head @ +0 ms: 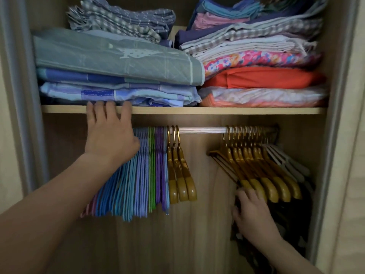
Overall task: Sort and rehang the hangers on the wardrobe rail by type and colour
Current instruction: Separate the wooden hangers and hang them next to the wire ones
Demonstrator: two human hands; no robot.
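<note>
Arms come first in the view, both reaching into the wardrobe. The right hand (254, 212) is low on the right, its fingers loosely spread and touching the lower ends of the wooden hangers (262, 171) that hang in a big group at the right end of the rail (201, 129); whether it pinches one of them I cannot tell, because the fingertips are blurred and partly hidden. The left hand (110, 133) is higher, fingers straight and a little apart, the fingertips resting on the front edge of the shelf (217, 110), while the heel of the hand is against the thin coloured hangers (136, 175) packed at the left. Just beside these hang three wooden hangers (180, 175), apart from their own kind, with a bare stretch of rail between. I judge that the sorting by type is in hand, and the next move calls for bringing the two wooden groups together. Behind the wooden group some white hangers (286, 161) are visible. Above the shelf lie folded cloths (118, 62).
</note>
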